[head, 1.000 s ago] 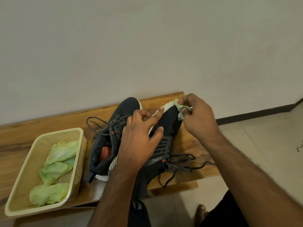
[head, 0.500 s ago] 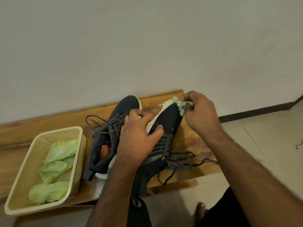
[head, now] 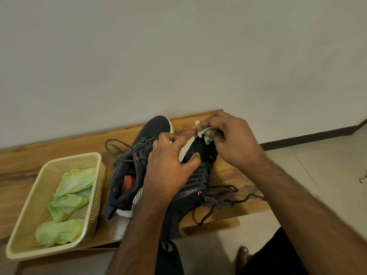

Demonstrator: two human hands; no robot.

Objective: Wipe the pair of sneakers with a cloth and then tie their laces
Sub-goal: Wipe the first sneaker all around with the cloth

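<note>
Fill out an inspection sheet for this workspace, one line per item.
Surface: wooden bench against the wall.
Job's things: two dark sneakers, left sneaker resting on the bench, right sneaker tipped on its side; laces untied.
Cloth: green cloth at the tipped sneaker's toe.
Clutter: cream basket holding more green cloths.
Hands: left hand grips the right sneaker; right hand pinches the cloth.
Cables: nothing seen.
Surroundings: plain wall, tiled floor, dark skirting.
</note>
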